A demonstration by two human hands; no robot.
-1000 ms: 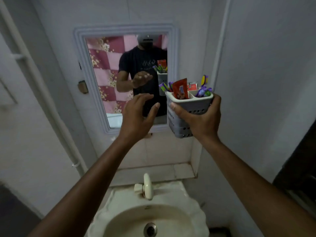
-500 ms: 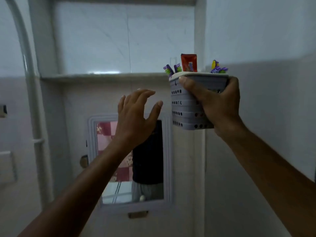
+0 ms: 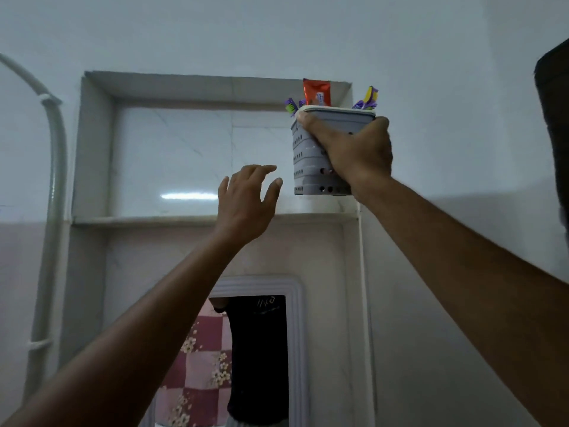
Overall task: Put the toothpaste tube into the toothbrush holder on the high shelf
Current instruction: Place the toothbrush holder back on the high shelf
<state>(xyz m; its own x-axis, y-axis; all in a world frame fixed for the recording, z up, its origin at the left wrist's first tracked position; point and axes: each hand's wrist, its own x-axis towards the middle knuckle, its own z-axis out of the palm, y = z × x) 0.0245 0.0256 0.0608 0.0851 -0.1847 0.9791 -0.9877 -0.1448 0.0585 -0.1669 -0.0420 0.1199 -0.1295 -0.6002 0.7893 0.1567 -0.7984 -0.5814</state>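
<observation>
The grey perforated toothbrush holder is at the right end of the high shelf, its base at or just above the ledge; I cannot tell if it rests there. My right hand is shut around its front. The red toothpaste tube stands upright inside it, its flat end poking above the rim. Purple and yellow toothbrushes stick out on both sides of the tube. My left hand hovers open just left of the holder, fingers spread, touching nothing.
The shelf sits in a recessed white niche with a marble back wall. A grey pipe runs up the left wall. Below the shelf hangs a white-framed mirror. A dark object fills the right edge.
My right hand has raised the holder from in front of the mirror up to the shelf niche. My left hand rose alongside it, staying open. The view tilted upward.
</observation>
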